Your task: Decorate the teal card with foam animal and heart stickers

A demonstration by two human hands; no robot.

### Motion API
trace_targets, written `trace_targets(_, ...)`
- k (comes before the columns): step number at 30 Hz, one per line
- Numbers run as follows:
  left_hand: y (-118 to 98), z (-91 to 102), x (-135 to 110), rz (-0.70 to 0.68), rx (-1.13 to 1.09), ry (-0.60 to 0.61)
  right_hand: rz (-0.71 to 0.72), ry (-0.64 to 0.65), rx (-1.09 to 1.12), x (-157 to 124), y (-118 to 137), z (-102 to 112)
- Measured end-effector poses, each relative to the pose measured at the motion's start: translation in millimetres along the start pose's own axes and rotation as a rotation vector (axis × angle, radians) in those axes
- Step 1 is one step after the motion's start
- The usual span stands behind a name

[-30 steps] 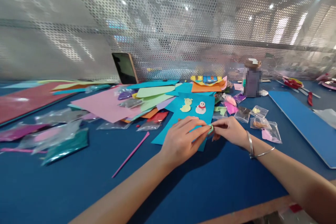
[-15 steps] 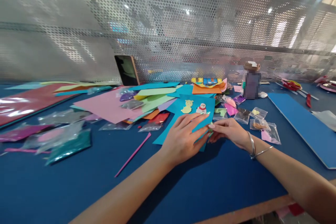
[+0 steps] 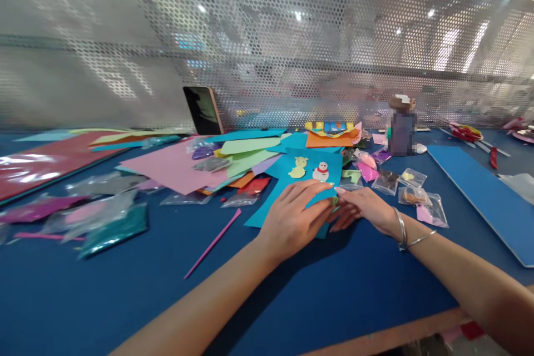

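Note:
My left hand (image 3: 292,217) hovers over a sheet of blue paper (image 3: 267,208), palm down, fingers bent toward the right. A small green piece (image 3: 335,201), too small to name, shows at its fingertips. From the other side my right hand (image 3: 362,206), with silver bangles on its wrist, meets it, thumb on top and fingers curled below the piece. The two hands' fingertips are close together and partly hide it. On the paper above my left hand lie a pale yellow animal figure (image 3: 298,167) and a white snowman (image 3: 321,171) with a red scarf.
Small bags of coloured clay (image 3: 384,181) lie right of the paper; more bags (image 3: 114,231) are at left. A pink stick (image 3: 212,243), stacked coloured sheets (image 3: 167,164), an upright phone (image 3: 203,111), a jar (image 3: 402,128) and a blue board (image 3: 479,197) surround the work area.
My right thumb has lifted slightly and slid over toward the left fingertips, and the left fingers have bent a little more. The figures on the paper stay in place.

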State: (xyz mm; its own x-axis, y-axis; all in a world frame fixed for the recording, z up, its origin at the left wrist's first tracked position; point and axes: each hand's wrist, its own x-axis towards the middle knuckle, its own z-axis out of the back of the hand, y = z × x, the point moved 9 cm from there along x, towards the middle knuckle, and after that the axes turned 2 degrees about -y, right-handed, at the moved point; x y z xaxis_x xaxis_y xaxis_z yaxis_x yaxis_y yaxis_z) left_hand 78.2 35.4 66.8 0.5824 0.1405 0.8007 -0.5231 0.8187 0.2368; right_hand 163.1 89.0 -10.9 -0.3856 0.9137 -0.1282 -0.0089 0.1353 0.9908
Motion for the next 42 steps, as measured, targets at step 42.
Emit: trace_targets(42,7,-12.1,-4,0.160,-0.300,0.097,0.176,0.015,-0.225,-4,22,2)
